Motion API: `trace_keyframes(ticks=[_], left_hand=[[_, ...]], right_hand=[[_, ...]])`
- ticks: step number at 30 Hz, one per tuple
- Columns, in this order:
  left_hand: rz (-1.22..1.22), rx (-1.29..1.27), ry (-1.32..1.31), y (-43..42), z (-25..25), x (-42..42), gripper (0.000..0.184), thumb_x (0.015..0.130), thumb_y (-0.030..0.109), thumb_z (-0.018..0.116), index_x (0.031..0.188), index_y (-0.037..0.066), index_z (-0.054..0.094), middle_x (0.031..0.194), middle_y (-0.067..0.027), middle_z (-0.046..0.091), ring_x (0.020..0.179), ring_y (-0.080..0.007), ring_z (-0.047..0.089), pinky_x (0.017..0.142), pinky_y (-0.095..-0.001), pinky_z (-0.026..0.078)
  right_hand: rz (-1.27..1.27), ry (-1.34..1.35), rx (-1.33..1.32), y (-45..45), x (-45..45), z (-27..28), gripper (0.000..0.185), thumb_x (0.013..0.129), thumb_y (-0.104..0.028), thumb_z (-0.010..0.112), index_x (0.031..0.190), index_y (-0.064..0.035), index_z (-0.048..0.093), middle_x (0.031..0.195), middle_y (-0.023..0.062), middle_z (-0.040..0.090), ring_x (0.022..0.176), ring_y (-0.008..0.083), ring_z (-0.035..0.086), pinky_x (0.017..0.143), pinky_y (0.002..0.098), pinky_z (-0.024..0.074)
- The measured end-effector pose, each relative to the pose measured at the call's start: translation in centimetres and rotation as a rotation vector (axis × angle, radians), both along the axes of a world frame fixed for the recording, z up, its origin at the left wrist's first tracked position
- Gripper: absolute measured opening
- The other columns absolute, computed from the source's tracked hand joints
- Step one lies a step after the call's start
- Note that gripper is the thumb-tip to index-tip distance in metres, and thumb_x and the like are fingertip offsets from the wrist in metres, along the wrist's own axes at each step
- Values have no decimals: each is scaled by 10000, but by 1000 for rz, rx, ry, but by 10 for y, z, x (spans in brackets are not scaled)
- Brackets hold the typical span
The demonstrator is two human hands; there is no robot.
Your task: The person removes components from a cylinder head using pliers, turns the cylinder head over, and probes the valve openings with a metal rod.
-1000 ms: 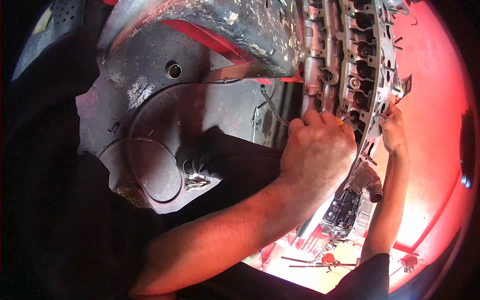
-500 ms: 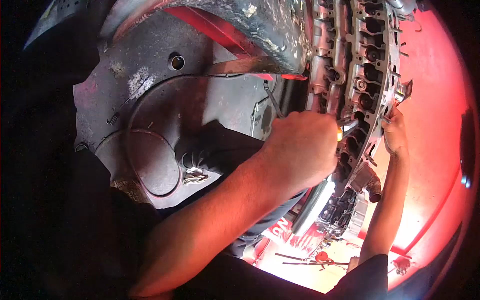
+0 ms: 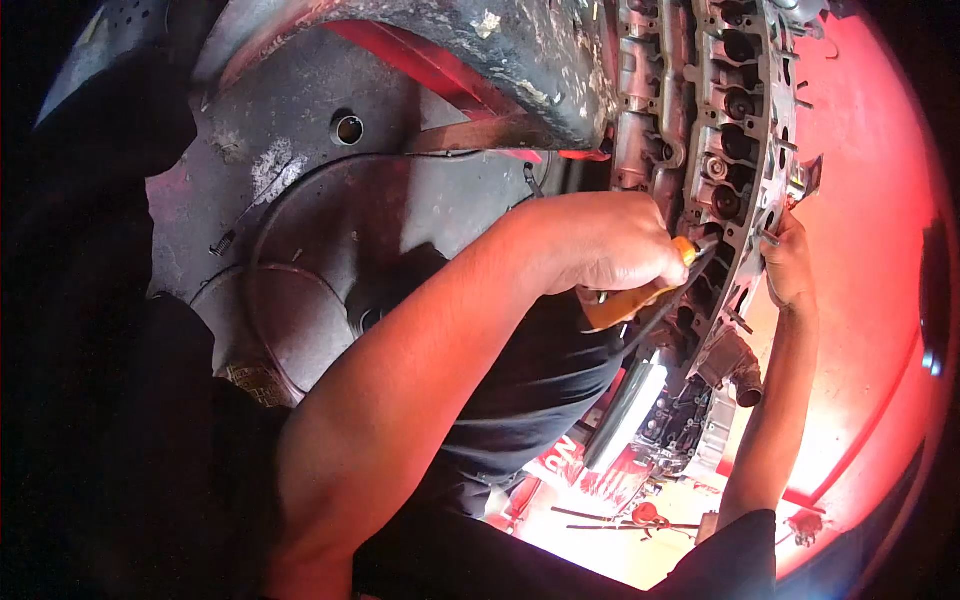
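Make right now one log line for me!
left hand: grips yellow-handled tool | right hand: at engine part's edge | tool-tip contact: unclear

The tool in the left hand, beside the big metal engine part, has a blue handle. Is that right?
Not quite: the head view shows that the tool has a yellow-orange handle, not blue. It is in the left hand, beside the big metal engine part.
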State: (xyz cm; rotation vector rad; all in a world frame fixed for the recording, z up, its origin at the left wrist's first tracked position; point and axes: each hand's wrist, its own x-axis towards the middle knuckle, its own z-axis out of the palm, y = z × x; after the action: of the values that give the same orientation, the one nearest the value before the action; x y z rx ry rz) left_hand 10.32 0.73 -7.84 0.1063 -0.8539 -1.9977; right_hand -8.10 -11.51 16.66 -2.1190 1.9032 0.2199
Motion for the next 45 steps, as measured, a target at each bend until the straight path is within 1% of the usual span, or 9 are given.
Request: trace_keyframes(ticks=[2,8,10,13,26,37,39,42,45], left_hand=[[-66,10,-19,-6,2,7,311,861,304,628,803,1,670,697,-26,611,596,-97,502,551,-283,404],[-59,-23,-30,-10,3,3,364,876,324,602,809,-30,656,717,-80,649,642,-143,607,591,-308,469],[238,-279,-220,-10,4,4,386,894,331,577,853,-46,651,736,-106,661,657,-182,645,626,-331,495],[181,-231,-363,-10,9,11,386,905,333,562,873,-40,656,737,-111,663,629,-203,639,632,-343,496],[331,-166,-251,2,18,0,393,895,305,573,741,-49,648,615,-145,628,534,-237,623,551,-374,486],[272,-270,-512,-9,33,13,257,747,180,583,912,55,735,920,-202,695,850,-342,688,755,-428,549],[286,-218,-514,-6,20,13,412,849,362,618,886,-43,684,802,-176,683,767,-250,668,692,-366,490],[187,-283,-650,6,-30,29,402,814,359,689,966,-14,688,818,-137,676,747,-182,608,677,-342,461],[166,-41,-728,40,-118,41,400,732,360,758,898,0,705,835,-132,684,768,-180,608,689,-343,462]], right_hand=[[-8,-22,-16,2,4,-2,485,718,141,446,1172,10,553,1042,52,646,916,132,608,805,267,491],[-29,-12,10,-3,-5,2,502,715,136,438,1188,12,552,1061,61,647,930,141,610,821,276,487],[-31,-16,0,-2,-4,2,518,714,126,444,1211,16,546,1066,62,648,928,141,609,828,278,484],[-29,-27,-14,-1,-2,0,529,714,125,442,1220,15,547,1067,58,649,926,140,608,829,276,482],[1,-29,-9,-1,-5,0,506,730,119,438,1208,3,556,1044,36,648,903,113,600,813,248,471],[84,62,-49,-8,-18,4,453,753,92,466,1190,13,559,1049,49,635,924,137,582,800,268,468],[86,171,-84,-23,-39,13,447,744,46,518,1188,16,563,1022,49,627,906,134,583,790,270,478],[96,19,-54,-13,-28,1,450,737,11,554,1187,18,564,1026,48,623,893,126,585,778,265,484],[114,66,46,-15,-23,1,493,774,-29,554,1265,7,526,1012,13,604,884,94,554,786,243,458]])
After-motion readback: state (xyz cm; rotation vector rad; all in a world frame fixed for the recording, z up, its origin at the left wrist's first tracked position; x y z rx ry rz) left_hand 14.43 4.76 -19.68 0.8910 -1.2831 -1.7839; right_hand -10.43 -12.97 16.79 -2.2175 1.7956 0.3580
